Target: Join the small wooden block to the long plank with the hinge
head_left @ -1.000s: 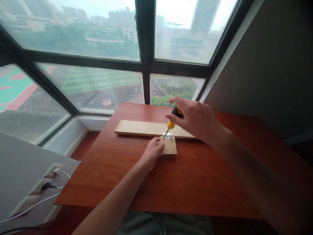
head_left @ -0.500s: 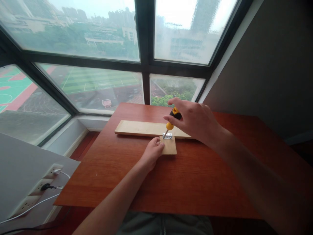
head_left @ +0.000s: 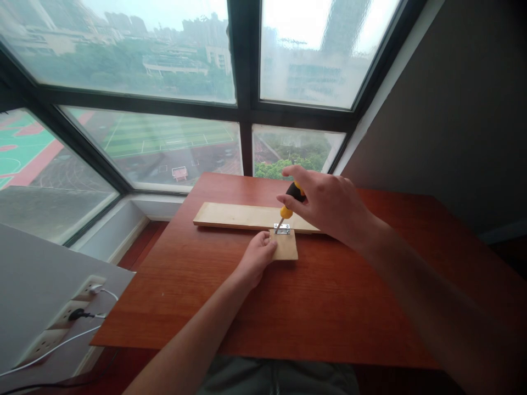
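My right hand grips the yellow and black handle of a screwdriver, its tip down on a small metal bracket. The bracket sits where a small wooden block meets a long wooden board. My left hand is curled against the left side of the small block, holding it. Both pieces lie on a reddish wooden table.
A large window rises beyond the table's far edge, with a dark wall on the right. At lower left a white power strip holds plugged cables. My lap shows below the table's near edge.
My right hand has shifted its grip round the screwdriver handle, fingers turning a little; the tip stays on the bracket. My left hand and the wood pieces have not moved.
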### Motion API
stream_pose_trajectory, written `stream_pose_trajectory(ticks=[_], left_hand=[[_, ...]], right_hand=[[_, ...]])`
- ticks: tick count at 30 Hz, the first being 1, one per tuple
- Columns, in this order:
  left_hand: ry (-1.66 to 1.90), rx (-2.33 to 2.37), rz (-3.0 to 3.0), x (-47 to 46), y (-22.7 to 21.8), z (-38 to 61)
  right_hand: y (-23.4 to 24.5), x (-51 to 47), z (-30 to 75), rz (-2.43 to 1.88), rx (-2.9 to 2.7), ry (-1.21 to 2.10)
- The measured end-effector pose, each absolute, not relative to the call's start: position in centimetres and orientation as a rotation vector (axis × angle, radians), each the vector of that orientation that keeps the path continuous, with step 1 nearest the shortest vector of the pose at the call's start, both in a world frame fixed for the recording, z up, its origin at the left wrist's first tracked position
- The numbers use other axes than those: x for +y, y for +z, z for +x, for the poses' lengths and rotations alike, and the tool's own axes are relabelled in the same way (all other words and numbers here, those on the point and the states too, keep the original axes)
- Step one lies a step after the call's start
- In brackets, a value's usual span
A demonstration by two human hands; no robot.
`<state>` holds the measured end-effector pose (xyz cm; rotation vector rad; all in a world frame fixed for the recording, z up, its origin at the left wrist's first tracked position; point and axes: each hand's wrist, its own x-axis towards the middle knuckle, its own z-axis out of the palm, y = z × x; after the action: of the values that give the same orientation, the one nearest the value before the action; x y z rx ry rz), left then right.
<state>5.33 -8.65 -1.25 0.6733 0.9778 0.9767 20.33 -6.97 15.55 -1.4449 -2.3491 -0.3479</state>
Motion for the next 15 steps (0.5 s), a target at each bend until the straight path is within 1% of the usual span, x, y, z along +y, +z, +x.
stream_pose_trajectory(ticks=[2,15], left_hand=[[0.977,0.982,0.675,-8.6,-1.2,5.3],[0.97,0.998,0.683,-8.7,-1.0,5.2]], right_hand=[[15.5,-6.9,20.3,-1.451,-2.342,-0.409],[16.6,-7.4,23.0,-1.477,-2.181,-0.494]])
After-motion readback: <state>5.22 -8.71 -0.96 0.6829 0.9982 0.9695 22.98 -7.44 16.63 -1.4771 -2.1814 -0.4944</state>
